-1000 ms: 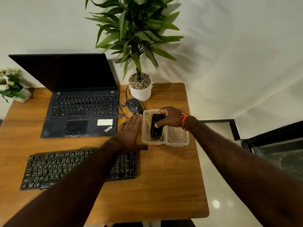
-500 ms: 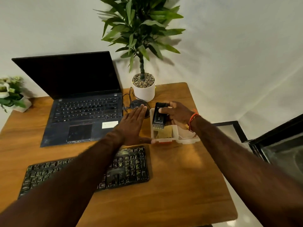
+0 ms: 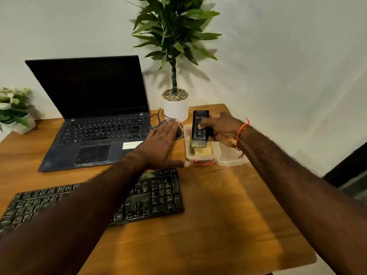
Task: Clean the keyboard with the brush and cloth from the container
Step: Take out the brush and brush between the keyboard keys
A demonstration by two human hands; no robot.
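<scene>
The right hand point(image 3: 221, 129) reaches out over the clear plastic container point(image 3: 215, 155) at the far right of the wooden desk point(image 3: 218, 225), fingers and thumb wrapped round the black brush point(image 3: 200, 128). The brush stands upright above the container, bristles pointing down, just over the yellow cloth point(image 3: 203, 151) that lies inside. A red thread bracelet point(image 3: 241, 135) circles that wrist.

The left hand point(image 3: 160, 145) is stretched flat, fingers straight and together, palm down beside the container's left wall; its thumb tip touches the container's near corner. The fingertips lie over a dark mouse point(image 3: 177, 132). The left forearm crosses above the black keyboard point(image 3: 156, 195), which sits on the desk's near left. Behind are an open laptop point(image 3: 95, 116) and a potted plant point(image 3: 175, 104).
</scene>
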